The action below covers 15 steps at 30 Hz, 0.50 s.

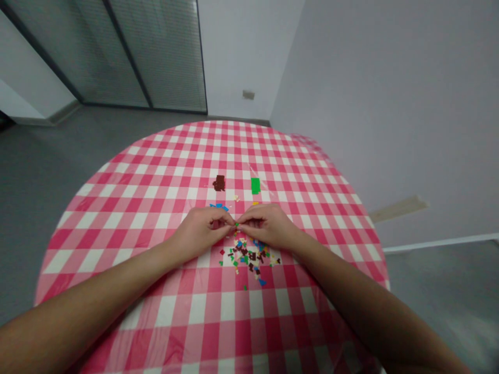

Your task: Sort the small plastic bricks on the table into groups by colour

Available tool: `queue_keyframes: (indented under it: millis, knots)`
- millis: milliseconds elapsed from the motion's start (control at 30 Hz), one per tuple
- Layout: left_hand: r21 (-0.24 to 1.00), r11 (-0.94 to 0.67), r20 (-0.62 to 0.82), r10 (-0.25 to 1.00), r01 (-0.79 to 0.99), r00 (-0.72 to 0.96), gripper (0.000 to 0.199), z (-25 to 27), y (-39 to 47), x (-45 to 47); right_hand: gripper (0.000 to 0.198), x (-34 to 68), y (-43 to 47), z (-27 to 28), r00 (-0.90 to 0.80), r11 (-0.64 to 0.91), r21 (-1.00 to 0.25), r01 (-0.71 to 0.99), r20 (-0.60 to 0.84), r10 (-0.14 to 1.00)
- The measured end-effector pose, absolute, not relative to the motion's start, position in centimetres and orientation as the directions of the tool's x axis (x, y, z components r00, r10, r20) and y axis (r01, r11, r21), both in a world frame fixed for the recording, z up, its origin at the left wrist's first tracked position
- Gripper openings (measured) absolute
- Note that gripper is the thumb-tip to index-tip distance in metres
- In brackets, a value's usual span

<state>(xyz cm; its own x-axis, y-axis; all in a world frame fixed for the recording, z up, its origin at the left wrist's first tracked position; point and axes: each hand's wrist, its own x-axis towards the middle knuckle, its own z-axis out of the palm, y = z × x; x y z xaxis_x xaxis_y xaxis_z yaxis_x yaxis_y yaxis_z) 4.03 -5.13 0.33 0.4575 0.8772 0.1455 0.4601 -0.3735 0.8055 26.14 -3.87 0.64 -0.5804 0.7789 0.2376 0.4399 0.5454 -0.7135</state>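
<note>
Between the fingertips of both hands is a tiny green toy brick [237,225]. My left hand [202,226] pinches it from the left, and my right hand [268,223] meets it from the right with thumb and index finger. Just below my hands lies a loose pile of small toy bricks [249,256] in brown, green, blue, white and red. A few blue pieces [219,206] are beside my left knuckles. Beyond my right hand is a small yellow piece [255,203], partly hidden by it.
Farther out lie a brown brick cluster [219,183] and a green brick block [255,185]. A few cream pieces [236,198] sit between them and my hands. The round table has a red-and-white checked cloth [163,306]. A wall [390,114] rises at the right.
</note>
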Motion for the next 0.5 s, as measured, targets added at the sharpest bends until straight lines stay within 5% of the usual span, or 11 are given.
queue_keyframes:
  millis: [200,500]
  knots:
    - [0.795,-0.392,0.169,0.876,0.463,0.451,0.013,0.7,-5.1,4.1,0.013,26.4,-3.7,0.8,-0.591,0.544,-0.672,0.502,0.193,0.783]
    - [0.772,-0.433,0.209,0.864,0.466,0.458,0.012,1.4,-5.2,4.0,0.016,30.7,0.6,-0.5,-0.269,0.348,-0.434,0.831,0.235,0.934]
